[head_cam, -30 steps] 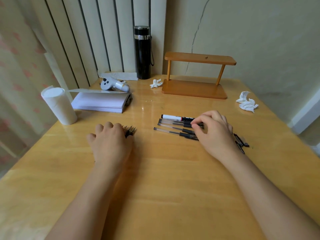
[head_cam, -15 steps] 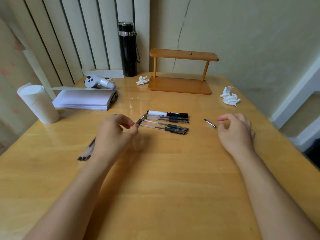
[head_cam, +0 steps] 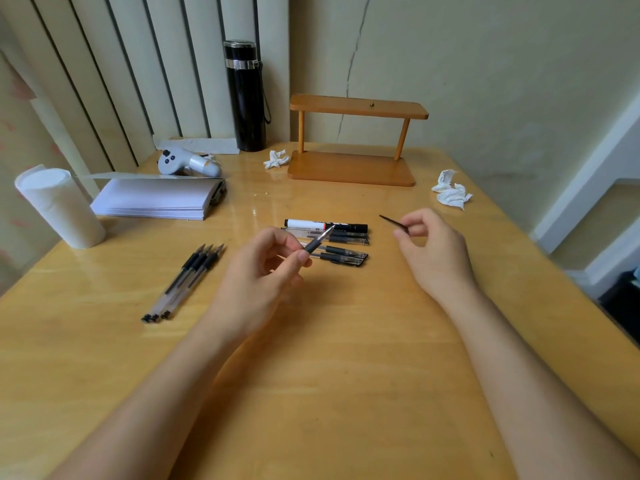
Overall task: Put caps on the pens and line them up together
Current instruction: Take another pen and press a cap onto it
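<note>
Two hands are raised over the table (head_cam: pixel 311 393). The left hand (head_cam: pixel 258 277) pinches an uncapped pen (head_cam: pixel 317 241); the right hand (head_cam: pixel 433 251), well apart, pinches a black cap (head_cam: pixel 391 221).

Uncapped pen (head_cam: pixel 317 242) held tip up-right, cap (head_cam: pixel 389 220) pinched, capped row (head_cam: pixel 332 242), 3 uncapped (head_cam: pixel 185 284) left.

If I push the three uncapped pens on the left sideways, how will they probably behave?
The uncapped pens look round and slim, so they would likely roll on the glossy table. They seem light, so a small push should move them. They lie loose side by side, so they may separate instead of moving together.
</note>
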